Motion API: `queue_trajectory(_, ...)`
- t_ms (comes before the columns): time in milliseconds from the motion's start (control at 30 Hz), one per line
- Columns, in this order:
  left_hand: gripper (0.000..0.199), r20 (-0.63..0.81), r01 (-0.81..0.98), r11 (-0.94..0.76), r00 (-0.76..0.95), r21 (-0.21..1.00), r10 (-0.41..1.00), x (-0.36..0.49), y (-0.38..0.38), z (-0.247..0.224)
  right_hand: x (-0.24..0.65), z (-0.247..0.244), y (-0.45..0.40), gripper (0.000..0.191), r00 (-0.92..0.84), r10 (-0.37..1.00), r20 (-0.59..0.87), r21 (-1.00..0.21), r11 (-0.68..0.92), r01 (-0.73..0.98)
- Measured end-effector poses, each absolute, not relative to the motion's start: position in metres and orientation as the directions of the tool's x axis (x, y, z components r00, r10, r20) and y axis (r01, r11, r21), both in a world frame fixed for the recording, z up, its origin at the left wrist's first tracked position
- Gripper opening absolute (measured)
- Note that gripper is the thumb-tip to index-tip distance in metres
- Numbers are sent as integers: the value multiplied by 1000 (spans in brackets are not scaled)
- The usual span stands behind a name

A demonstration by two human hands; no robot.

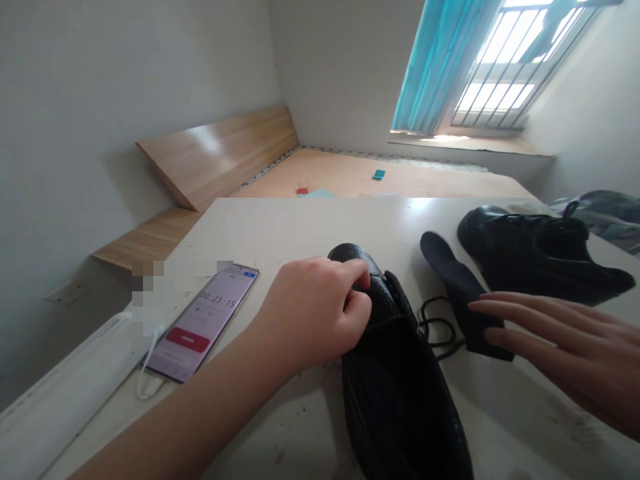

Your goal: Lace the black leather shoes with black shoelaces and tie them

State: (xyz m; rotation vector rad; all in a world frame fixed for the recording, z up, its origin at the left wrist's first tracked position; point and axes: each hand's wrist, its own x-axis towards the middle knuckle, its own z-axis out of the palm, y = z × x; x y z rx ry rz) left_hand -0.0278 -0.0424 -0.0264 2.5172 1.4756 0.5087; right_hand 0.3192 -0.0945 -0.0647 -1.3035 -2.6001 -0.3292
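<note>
My left hand (323, 310) is closed over the front of a black leather shoe (400, 393), fingers curled at the toe. The shoe lies with its dark opening toward me. Black laces (440, 330) spill out from its right side. To the right of it lies a flat, long black piece (447, 273), rounded at the far end, that looks like an insole. My right hand (570, 340) has its fingers stretched out, with the fingertips at the edge of that piece. A second black shoe (525, 247) with laces stands on its sole behind my right hand.
A phone (207, 320) with a running timer lies on the white table (300, 223) at the left, a white cable (145, 373) beside it. Past the table's far edge is a bed (340, 167) with a wooden headboard (225, 153). A blue curtain (435, 67) hangs by the barred window.
</note>
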Motion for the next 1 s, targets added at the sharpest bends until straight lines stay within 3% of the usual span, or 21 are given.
queue_trajectory(67,26,198,811,-488,447,323,872,-27,-42,-26,315,-75,-97,50,-679,716,163,214,646,733)
queue_trajectory(133,26,197,811,-489,448,322,872,-27,-42,-26,313,-79,-98,42,-705,705,81,243,672,700)
queue_trajectory(300,27,204,807,-501,458,314,865,-27,-42,-27,305,-71,-100,35,-631,768,108,82,626,775)
queue_trajectory(400,26,198,802,-504,463,322,864,-27,-42,-27,300,-76,-102,27,-575,810,112,65,572,818)
queue_trajectory(433,26,202,800,-505,463,323,863,-27,-42,-27,301,-82,-104,33,-565,818,103,83,559,825)
queue_trajectory(533,26,211,798,-508,463,324,861,-27,-42,-27,305,-101,-111,75,-563,822,83,126,552,825)
queue_trajectory(600,26,208,797,-510,465,324,860,-28,-42,-27,307,-111,-115,84,-566,820,87,119,556,823)
queue_trajectory(1000,31,207,791,-505,461,346,863,-27,-41,-27,315,-120,-114,60,-471,861,191,-61,489,870)
